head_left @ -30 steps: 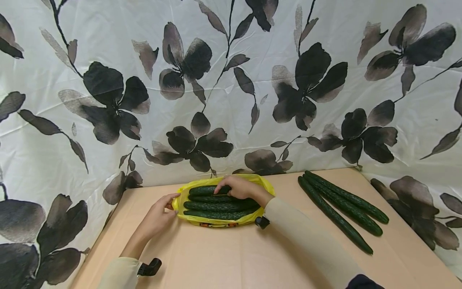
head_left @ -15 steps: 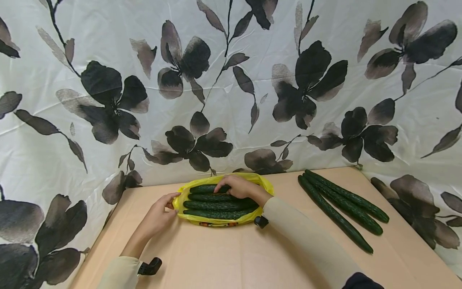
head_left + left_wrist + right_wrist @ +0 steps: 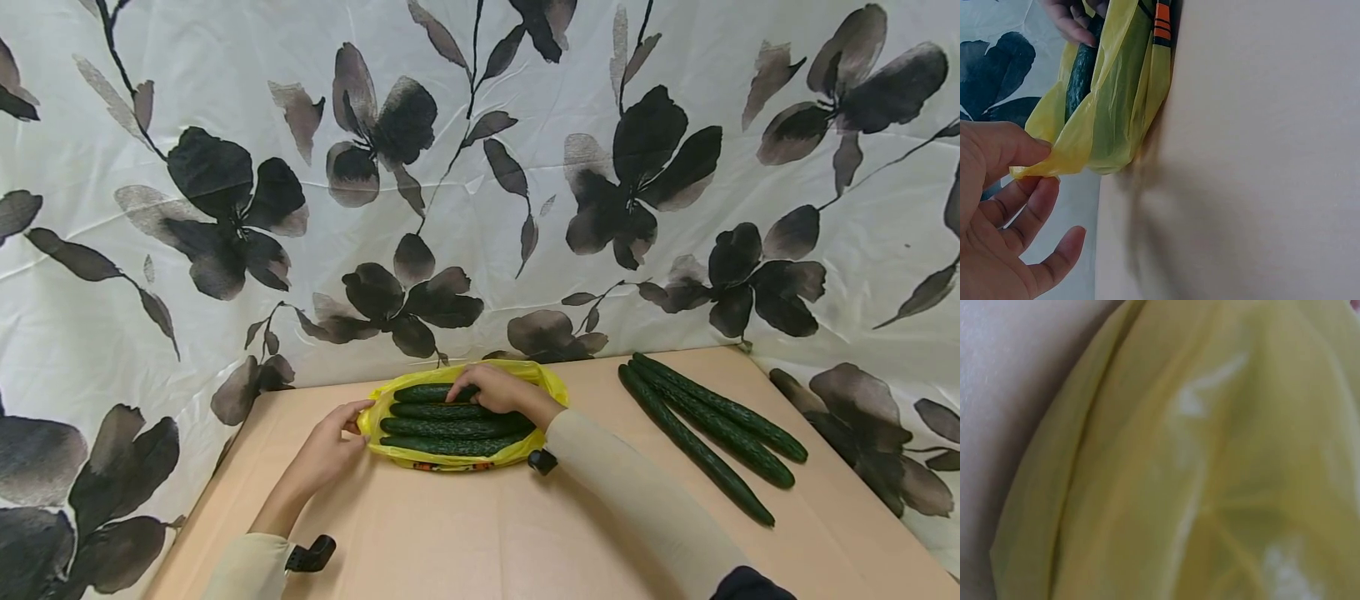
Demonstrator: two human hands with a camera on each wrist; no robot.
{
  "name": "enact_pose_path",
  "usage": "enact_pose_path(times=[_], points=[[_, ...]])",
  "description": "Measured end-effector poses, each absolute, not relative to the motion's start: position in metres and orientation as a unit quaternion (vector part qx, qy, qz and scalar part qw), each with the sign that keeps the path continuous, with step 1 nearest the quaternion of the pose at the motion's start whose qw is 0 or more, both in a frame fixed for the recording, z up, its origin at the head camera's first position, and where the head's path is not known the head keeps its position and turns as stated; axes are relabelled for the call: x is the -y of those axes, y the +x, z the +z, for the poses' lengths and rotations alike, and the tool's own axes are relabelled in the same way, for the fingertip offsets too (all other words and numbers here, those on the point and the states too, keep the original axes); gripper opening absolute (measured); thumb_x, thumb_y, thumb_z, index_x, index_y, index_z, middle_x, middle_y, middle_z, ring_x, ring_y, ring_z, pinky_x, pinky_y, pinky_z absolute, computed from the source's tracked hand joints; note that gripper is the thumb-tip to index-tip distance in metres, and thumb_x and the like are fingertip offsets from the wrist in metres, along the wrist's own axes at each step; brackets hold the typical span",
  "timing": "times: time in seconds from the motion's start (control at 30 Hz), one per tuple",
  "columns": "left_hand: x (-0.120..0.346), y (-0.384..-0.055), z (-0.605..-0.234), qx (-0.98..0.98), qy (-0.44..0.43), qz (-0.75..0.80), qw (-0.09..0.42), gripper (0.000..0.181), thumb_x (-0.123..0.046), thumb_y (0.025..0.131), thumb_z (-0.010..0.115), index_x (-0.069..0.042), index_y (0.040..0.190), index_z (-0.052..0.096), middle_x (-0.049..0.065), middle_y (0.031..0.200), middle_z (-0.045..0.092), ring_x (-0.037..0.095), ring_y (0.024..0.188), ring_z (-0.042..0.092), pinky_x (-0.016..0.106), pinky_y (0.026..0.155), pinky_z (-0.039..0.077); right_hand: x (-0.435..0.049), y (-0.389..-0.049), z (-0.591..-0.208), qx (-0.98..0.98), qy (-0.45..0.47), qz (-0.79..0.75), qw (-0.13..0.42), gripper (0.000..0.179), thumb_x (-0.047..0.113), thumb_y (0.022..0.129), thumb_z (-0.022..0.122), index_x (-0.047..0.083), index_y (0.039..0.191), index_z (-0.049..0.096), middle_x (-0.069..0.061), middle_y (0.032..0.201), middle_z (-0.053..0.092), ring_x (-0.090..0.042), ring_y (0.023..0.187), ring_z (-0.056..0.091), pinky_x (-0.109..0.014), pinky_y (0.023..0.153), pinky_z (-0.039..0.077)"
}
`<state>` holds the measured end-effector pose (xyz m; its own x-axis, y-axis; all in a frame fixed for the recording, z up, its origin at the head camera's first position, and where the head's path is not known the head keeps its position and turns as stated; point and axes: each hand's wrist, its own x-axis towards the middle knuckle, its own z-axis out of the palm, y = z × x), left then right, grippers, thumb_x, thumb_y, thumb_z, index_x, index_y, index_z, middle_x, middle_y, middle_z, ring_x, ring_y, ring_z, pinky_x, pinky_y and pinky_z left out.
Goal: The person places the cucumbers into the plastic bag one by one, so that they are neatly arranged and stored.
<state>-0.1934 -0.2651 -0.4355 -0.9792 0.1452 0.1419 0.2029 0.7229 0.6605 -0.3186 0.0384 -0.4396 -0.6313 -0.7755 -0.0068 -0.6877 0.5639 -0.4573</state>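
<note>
A yellow plastic bag (image 3: 366,422) lies open at the back middle of the table, with several dark green cucumbers (image 3: 450,428) side by side in it. My left hand (image 3: 330,450) pinches the bag's left rim between thumb and fingers; in the left wrist view the other fingers of that left hand (image 3: 1004,219) stand loosely bent below the plastic. Reaching into the bag from the right, my right hand (image 3: 501,390) grips the farthest cucumber (image 3: 420,392). Its fingertips are partly hidden. Only blurred yellow plastic (image 3: 1210,456) fills most of the right wrist view.
Three more cucumbers (image 3: 712,433) lie slanted together on the right side of the table (image 3: 465,533). A white cloth with dark flowers (image 3: 525,208) hangs right behind the table's back edge. Black wrist cameras (image 3: 311,553) sit at both sleeves.
</note>
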Motion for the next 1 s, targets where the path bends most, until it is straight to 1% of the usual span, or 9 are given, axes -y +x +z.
enact_pose_path(times=[0.17,0.33,0.47,0.7,1.0], points=[[0.266,-0.194,-0.435,0.927,-0.092,-0.36,0.044,0.054,0.006,0.086,0.066,0.004,0.14,0.055,0.012,0.107,0.063,0.026,0.101,0.06,0.032,0.081,0.05,-0.039,-0.318,-0.439,-0.878,-0.423,-0.203,0.094,0.046,-0.009,0.095,0.061,0.025,0.124,0.074,0.005,0.131,0.065,-0.018,0.13,0.055,-0.039,0.11,0.043],[0.266,-0.194,-0.435,0.927,-0.089,-0.362,0.047,0.054,0.007,0.087,0.066,0.003,0.139,0.056,0.013,0.106,0.062,0.026,0.1,0.06,0.026,0.076,0.05,-0.038,-0.317,-0.439,-0.879,-0.433,-0.186,0.07,0.047,-0.012,0.094,0.059,0.024,0.121,0.075,0.004,0.129,0.065,-0.018,0.125,0.058,-0.038,0.107,0.046],[0.266,-0.194,-0.436,0.926,-0.091,-0.362,0.055,0.052,0.008,0.086,0.067,0.004,0.138,0.058,0.013,0.105,0.062,0.026,0.097,0.061,0.025,0.074,0.05,-0.035,-0.316,-0.441,-0.885,-0.427,-0.177,0.057,0.049,-0.013,0.093,0.059,0.024,0.119,0.076,0.004,0.127,0.065,-0.018,0.124,0.058,-0.037,0.106,0.047],[0.265,-0.196,-0.436,0.927,-0.092,-0.361,0.047,0.051,0.006,0.088,0.066,0.002,0.138,0.057,0.012,0.106,0.061,0.025,0.098,0.059,0.026,0.075,0.05,-0.029,-0.315,-0.444,-0.898,-0.403,-0.165,0.061,0.052,-0.015,0.092,0.057,0.026,0.118,0.076,0.006,0.129,0.065,-0.018,0.128,0.056,-0.038,0.107,0.046],[0.261,-0.202,-0.436,0.931,-0.083,-0.352,0.041,0.051,0.008,0.089,0.065,0.002,0.139,0.057,0.011,0.105,0.061,0.025,0.098,0.059,0.031,0.078,0.05,-0.029,-0.315,-0.445,-0.898,-0.405,-0.157,0.074,0.05,-0.012,0.096,0.055,0.026,0.122,0.075,0.007,0.131,0.066,-0.016,0.13,0.055,-0.036,0.109,0.045]])
